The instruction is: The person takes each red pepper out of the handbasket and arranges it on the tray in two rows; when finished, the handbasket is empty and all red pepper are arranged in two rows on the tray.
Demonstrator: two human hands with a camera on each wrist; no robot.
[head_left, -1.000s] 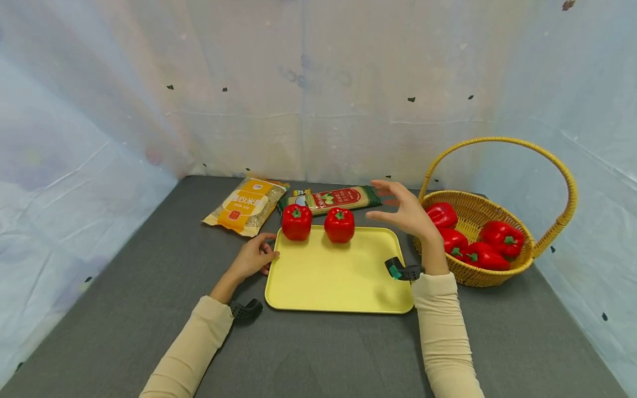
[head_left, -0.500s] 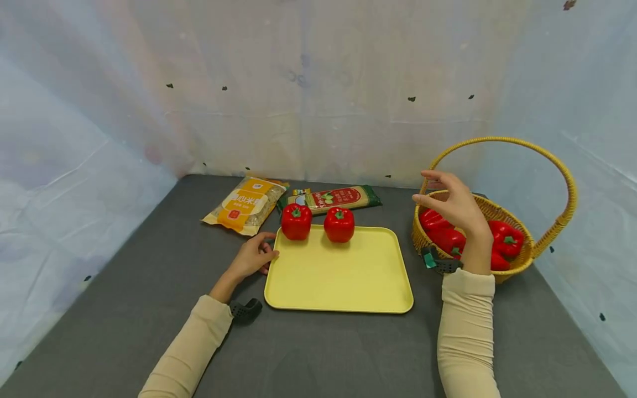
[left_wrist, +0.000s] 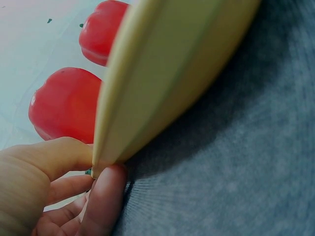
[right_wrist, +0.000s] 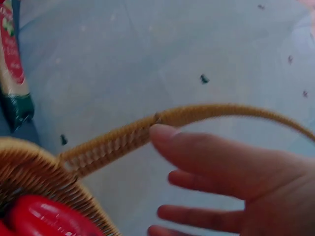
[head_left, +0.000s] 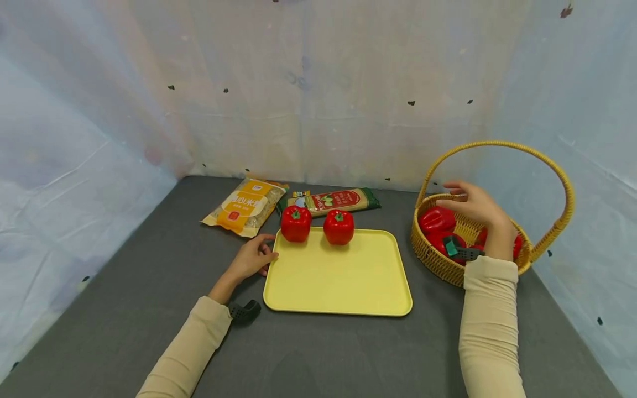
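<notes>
My left hand [head_left: 249,257] holds the left edge of a yellow tray [head_left: 338,284]; in the left wrist view, thumb and fingers pinch the tray's rim [left_wrist: 106,98]. Two red bell peppers stand on the tray's far side, a left one [head_left: 296,224] and a right one [head_left: 339,227]. Over a yellow wicker basket [head_left: 433,260] hovers my right hand [head_left: 480,207], thumb and fingers apart, nothing held. Several red peppers [head_left: 438,219] lie in the basket, some partly hidden by the hand and wrist. The right wrist view shows the hand [right_wrist: 221,172] in front of the basket's handle [right_wrist: 211,112].
Behind the tray lie an orange-and-clear bag of grain [head_left: 244,207], a green-ended noodle-like packet [head_left: 343,201] and a small yellow packet [head_left: 301,193]. The basket's tall handle [head_left: 497,143] arches above it. Pale sheeting [head_left: 348,110] hangs behind the grey table [head_left: 318,359].
My right hand has moved right, from above the tray's far right corner to over the basket, its fingers still apart. The left hand stays at the tray's edge.
</notes>
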